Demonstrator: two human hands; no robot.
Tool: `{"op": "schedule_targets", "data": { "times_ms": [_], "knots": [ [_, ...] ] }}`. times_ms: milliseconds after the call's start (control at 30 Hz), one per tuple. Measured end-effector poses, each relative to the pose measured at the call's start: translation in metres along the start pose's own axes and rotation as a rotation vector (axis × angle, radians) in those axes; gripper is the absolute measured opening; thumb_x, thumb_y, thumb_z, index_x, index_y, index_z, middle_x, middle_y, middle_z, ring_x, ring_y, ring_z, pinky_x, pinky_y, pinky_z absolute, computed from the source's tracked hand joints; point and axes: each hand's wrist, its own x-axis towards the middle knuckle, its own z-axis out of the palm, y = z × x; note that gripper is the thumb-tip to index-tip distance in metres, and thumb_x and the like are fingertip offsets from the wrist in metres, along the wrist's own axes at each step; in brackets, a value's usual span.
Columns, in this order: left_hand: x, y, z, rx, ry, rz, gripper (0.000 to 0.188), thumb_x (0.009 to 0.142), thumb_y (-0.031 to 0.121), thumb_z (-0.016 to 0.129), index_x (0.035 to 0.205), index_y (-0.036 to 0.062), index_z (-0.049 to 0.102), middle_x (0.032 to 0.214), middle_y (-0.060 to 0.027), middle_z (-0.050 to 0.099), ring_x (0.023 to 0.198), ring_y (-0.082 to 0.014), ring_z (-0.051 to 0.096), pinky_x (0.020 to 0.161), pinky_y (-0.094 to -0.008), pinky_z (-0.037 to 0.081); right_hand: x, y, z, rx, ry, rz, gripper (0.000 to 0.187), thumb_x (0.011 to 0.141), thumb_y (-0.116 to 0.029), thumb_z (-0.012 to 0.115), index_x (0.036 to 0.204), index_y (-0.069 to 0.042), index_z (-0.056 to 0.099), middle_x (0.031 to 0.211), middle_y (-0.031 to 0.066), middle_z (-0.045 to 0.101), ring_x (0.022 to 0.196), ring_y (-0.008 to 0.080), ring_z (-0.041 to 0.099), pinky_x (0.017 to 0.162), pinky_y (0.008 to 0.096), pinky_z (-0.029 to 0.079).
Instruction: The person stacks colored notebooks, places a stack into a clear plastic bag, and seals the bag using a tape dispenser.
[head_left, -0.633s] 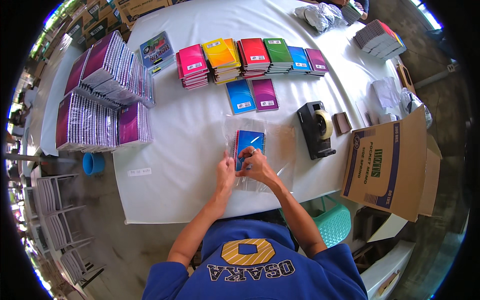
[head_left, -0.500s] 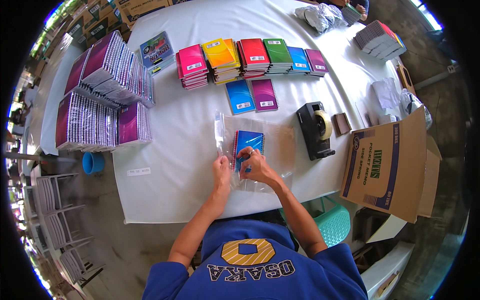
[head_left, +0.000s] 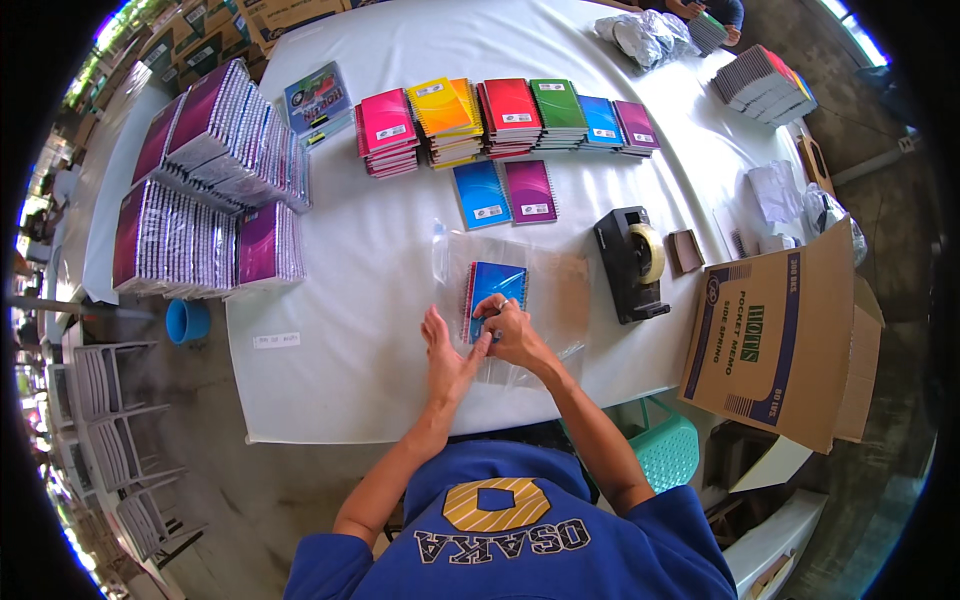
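A small stack of spiral notebooks [head_left: 497, 279], blue cover uppermost, lies on a clear plastic bag [head_left: 545, 260] at the table's near middle. Red coils show along its left side. My right hand [head_left: 510, 333] has its fingers curled over the lower part of the stack; the fingertips are partly hidden. To its left, my left hand [head_left: 449, 362] is open, fingers stretched forward, with its thumb close to the right hand. Just beyond the bag lie a blue notebook [head_left: 482, 194] and a purple notebook [head_left: 530, 190], side by side.
Notebook piles in several colours, including a red pile [head_left: 510, 103], line the far side. Tall purple stacks [head_left: 213, 140] stand at left. Right of the bag are a tape dispenser [head_left: 632, 266] and an open carton [head_left: 765, 345]. At the far right, another person's hand [head_left: 688, 10] shows.
My left hand has let go at the bag's left side, its fingers opening and spreading outward to the left. The right hand stays on the notebook stack.
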Motion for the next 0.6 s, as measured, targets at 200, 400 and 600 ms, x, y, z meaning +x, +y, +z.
{"op": "schedule_targets", "data": {
  "times_ms": [200, 400, 600],
  "knots": [
    [0.014, 0.017, -0.031, -0.454, -0.335, -0.606, 0.065, 0.094, 0.011, 0.045, 0.148, -0.005, 0.014, 0.153, -0.0249, 0.022, 0.143, -0.0304, 0.022, 0.114, -0.0347, 0.022, -0.005, -0.008, -0.013, -0.099, -0.072, -0.012, 0.024, 0.062, -0.023, 0.085, 0.062, -0.008, 0.066, 0.116, 0.0042, 0.055, 0.109, 0.0249, 0.048, 0.091, 0.041, 0.038],
    [0.0, 0.01, -0.045, -0.125, 0.004, -0.219, 0.064, 0.096, 0.012, 0.046, 0.149, -0.0007, 0.014, 0.154, -0.0269, 0.017, 0.143, -0.0334, 0.021, 0.115, -0.0379, 0.022, -0.009, -0.001, -0.023, -0.008, -0.132, -0.021, 0.018, 0.067, -0.021, 0.083, 0.064, -0.01, 0.069, 0.124, 0.0038, 0.052, 0.112, 0.0256, 0.045, 0.096, 0.044, 0.035],
    [0.008, 0.039, -0.012, -0.377, -0.169, -0.303, 0.072, 0.096, 0.029, 0.054, 0.147, -0.0054, 0.017, 0.149, -0.0278, 0.029, 0.138, -0.0326, 0.034, 0.11, -0.0363, 0.03, -0.007, -0.021, -0.023, -0.105, -0.2, -0.052, 0.015, 0.068, -0.02, 0.082, 0.077, -0.012, 0.072, 0.128, 0.0009, 0.05, 0.119, 0.0263, 0.041, 0.099, 0.0445, 0.034]
  ]
}}
